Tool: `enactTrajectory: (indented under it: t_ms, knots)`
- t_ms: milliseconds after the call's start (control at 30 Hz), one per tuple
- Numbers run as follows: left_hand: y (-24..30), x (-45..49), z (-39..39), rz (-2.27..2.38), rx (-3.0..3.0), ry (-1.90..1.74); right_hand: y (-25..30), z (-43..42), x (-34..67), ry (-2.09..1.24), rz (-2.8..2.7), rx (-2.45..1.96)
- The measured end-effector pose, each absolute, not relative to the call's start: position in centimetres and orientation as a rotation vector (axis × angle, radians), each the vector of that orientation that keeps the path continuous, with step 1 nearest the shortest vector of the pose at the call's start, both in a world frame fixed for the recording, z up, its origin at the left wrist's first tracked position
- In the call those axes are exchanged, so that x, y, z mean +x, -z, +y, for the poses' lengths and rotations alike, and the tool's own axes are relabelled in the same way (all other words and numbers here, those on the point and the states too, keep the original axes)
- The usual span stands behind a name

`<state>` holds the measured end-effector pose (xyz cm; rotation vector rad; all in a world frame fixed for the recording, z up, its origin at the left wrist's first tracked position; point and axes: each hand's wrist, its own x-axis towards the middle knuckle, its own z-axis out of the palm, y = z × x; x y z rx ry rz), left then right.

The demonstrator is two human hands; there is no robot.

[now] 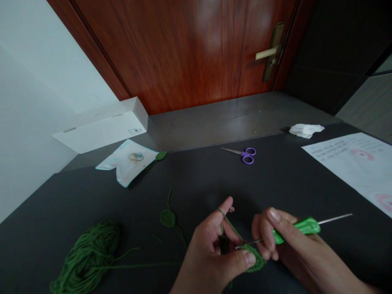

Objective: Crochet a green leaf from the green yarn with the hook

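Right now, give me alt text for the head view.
The right hand holds a green-handled crochet hook at a small green crocheted piece pinched by the left hand, yarn looped over its finger. A green yarn skein, crocheted leaf and purple-handled scissors lie on a dark tabletop.

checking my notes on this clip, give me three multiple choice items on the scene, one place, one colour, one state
1. Where do the purple-handled scissors lie?
A) on the dark tabletop
B) on the printed sheet
C) inside the white box

2. What colour is the crochet hook's handle?
A) purple
B) white
C) green

3. What does the right hand hold?
A) the scissors
B) the crochet hook
C) nothing

1: A, they rest on the bare dark surface beyond the hands.
2: C, the handle shows bright green.
3: B, its thumb and fingers grip the green handle.
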<state>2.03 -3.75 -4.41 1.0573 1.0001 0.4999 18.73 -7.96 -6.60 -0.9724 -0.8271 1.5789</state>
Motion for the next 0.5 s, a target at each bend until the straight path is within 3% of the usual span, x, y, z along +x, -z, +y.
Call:
enactTrajectory:
  t_ms: [200,500]
  knots:
    - [4.3,2.3,-4.4,1.091,1.174,-0.560,7.1,-8.6,19.6,-1.291,-1.220,-1.001]
    - [4.7,3.3,-4.8,1.193,1.186,-0.651,6.2,-8.8,19.6,-0.393,-1.922,-1.050]
